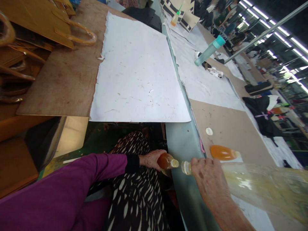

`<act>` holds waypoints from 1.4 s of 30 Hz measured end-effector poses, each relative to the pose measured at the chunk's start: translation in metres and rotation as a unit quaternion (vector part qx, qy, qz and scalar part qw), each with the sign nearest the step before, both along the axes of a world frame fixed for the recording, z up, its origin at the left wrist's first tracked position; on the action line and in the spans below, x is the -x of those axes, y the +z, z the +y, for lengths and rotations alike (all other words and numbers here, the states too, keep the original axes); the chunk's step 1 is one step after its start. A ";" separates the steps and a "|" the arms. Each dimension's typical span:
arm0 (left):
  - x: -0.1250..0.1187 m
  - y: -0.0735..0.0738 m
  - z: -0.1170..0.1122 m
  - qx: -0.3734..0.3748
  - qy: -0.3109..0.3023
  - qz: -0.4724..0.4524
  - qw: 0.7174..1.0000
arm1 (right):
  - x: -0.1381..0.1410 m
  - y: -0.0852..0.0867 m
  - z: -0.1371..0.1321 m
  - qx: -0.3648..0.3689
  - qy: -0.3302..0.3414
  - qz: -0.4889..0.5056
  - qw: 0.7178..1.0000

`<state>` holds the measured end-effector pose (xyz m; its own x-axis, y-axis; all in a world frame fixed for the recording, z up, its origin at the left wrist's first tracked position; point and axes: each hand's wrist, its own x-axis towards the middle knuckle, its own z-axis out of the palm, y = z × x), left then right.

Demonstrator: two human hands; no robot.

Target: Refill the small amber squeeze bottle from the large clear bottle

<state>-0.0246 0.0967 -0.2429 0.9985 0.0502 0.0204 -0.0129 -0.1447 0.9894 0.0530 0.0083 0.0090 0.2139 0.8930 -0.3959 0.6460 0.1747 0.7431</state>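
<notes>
My left hand (150,158) is wrapped around a small bottle of amber liquid (167,161), its open neck pointing right. My right hand (207,173) grips the neck end of a large clear container of yellowish liquid (260,186), tipped on its side with its spout (185,167) almost touching the small bottle's mouth. Both are held over the gap beside the grey table edge (183,141). A second small amber bottle (223,153) lies on brown cardboard (231,128) just beyond my right hand. A white cap (209,131) rests on that cardboard.
A big white paper sheet (137,70) covers the work board ahead. Brown bags with handles (48,29) are stacked at the left. A teal bottle (209,50) lies on the neighbouring table's paper. Dark fabric (262,115) lies at the right. Other people sit far back.
</notes>
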 end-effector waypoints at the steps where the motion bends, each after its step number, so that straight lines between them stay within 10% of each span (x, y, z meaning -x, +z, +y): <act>1: 0.000 0.000 0.000 0.001 -0.001 -0.001 1.000 | -0.001 0.000 0.000 -0.003 0.000 0.006 1.000; 33: 0.005 0.019 -0.001 0.084 0.024 0.021 0.996 | 0.010 -0.023 -0.025 -0.087 0.009 -0.013 0.996; 42: 0.002 -0.011 -0.013 0.087 0.042 0.042 0.994 | 0.026 -0.009 -0.027 -0.028 0.013 -0.071 0.997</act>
<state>-0.0267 0.0835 -0.2536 0.9884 0.1292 -0.0795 0.0759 0.0325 0.9966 0.0272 -0.0188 0.0003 0.2402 0.9189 -0.3128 0.5299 0.1459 0.8354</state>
